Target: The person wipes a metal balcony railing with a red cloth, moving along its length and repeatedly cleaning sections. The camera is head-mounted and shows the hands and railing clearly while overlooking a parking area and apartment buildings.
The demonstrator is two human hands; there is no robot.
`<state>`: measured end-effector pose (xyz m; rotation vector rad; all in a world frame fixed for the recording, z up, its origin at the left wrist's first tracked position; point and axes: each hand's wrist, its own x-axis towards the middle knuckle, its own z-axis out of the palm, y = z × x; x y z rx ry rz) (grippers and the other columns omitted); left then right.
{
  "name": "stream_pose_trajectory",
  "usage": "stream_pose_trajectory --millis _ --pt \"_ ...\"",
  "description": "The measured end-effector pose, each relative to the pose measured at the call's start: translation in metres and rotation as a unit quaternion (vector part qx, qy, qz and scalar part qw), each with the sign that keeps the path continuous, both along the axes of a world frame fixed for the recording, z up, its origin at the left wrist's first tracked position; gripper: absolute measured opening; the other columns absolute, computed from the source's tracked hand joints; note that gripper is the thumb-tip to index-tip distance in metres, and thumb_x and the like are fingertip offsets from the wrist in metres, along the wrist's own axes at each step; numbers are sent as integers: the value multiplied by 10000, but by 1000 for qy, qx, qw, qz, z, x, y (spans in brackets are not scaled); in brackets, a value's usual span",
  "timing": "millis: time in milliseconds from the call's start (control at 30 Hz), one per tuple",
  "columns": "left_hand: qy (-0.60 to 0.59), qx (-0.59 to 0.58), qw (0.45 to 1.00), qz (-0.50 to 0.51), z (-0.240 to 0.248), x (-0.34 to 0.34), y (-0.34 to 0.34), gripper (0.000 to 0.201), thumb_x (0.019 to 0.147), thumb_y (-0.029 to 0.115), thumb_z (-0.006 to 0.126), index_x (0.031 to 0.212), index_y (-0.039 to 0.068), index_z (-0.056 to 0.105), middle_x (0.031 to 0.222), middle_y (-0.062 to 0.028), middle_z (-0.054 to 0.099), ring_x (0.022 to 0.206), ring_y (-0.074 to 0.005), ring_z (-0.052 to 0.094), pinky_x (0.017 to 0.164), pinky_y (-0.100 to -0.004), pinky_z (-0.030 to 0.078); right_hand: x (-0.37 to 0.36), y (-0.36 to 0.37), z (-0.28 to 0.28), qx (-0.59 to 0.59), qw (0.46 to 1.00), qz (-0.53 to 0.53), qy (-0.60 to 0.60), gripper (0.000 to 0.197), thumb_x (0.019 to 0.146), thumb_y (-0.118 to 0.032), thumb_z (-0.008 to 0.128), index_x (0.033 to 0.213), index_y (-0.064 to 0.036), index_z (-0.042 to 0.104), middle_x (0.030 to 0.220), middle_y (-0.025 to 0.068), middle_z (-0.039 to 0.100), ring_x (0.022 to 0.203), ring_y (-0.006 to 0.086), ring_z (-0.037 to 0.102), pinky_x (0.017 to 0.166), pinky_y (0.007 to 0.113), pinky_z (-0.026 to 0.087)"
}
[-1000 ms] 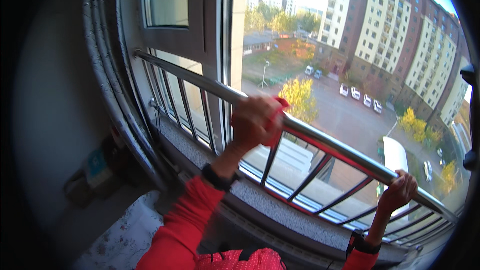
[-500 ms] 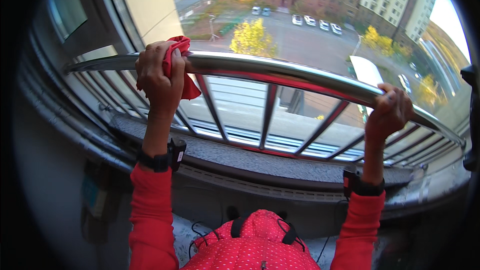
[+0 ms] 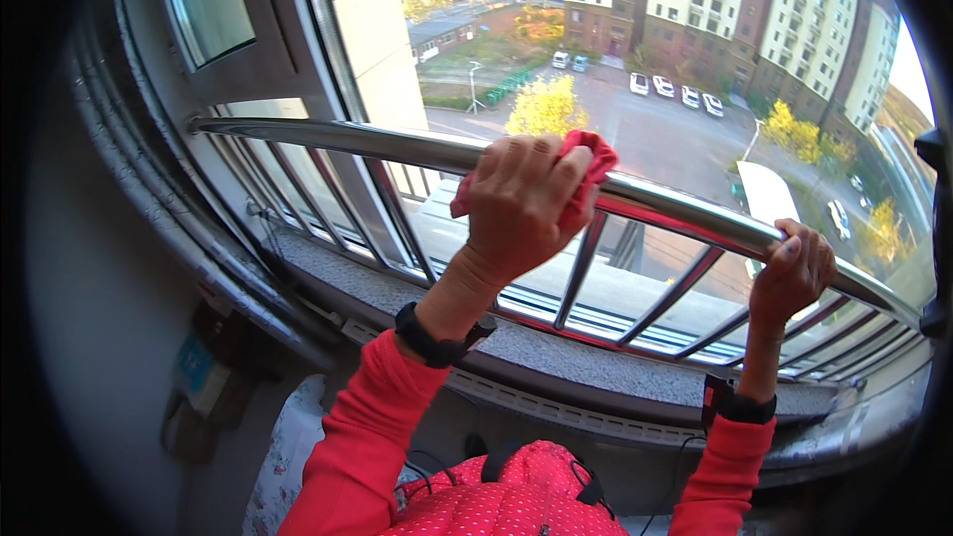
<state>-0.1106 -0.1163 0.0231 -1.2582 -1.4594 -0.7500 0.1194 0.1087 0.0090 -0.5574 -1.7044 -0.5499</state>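
Wiping along the metal handrail [image 3: 695, 213] is the work in hand, judged from the grip and the cloth. The left hand [image 3: 521, 199] is clenched around a red cloth [image 3: 586, 164], pressing it onto the top of the handrail about midway along its visible run. The right hand [image 3: 791, 273] is closed bare around the handrail further to the right and lower, evidently as a brace.

To do this step well, in my judgement, the cloth should wrap over the top and round to the underside of the handrail, with steady pressure and overlapping passes. The bracing hand should stay well apart from the cloth so it does not re-mark wiped metal. The balusters [image 3: 581, 273] below the handrail would need separate attention.

The cloth is bunched, soft and creased, mostly hidden under the fingers; one fold shows above the handrail and a paler corner shows to the left of the hand. Whether it is damp cannot be told. The handrail is a round, polished, reflective tube, curving from upper left to lower right, above the grey window sill [image 3: 556, 347].
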Motion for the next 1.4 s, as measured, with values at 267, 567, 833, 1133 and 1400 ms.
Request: stream_pose_trajectory --millis 267,567,833,1133,1400 --pt "-76 61 987 124 -4 -107 -96 198 896 195 611 1045 76 661 1011 -116 673 968 -308 637 941 -433 454 0 2 -2 -3 1000 4 10 452 1037 -239 261 821 -122 640 813 51 643 868 248 614 992 393 393" --pt "-78 59 987 127 0 -85 -73 173 897 200 620 974 51 662 957 -132 649 920 -302 617 902 -448 447 -6 -5 4 10 999 -14 41 447 1022 -233 277 771 -114 627 731 62 618 785 235 593 978 399 398" --pt "-69 -5 997 30 11 14 5 203 834 203 676 966 50 666 899 -135 637 844 -317 608 774 -446 460 -3 -7 6 -1 999 7 38 410 1015 -212 301 764 -114 610 741 53 628 770 232 590 978 409 404" --pt "-31 -35 999 -1 11 13 3 283 807 215 718 1030 48 665 939 -129 647 845 -306 638 761 -425 486 0 -6 6 2 1000 8 20 417 1025 -224 290 781 -114 610 756 53 633 781 241 590 977 415 405" --pt "-92 24 989 116 5 -88 -82 193 878 202 639 989 49 677 962 -145 668 907 -315 645 869 -441 494 -1 -7 7 -1 999 17 30 426 1027 -224 284 774 -117 609 756 51 636 789 241 589 965 412 408"
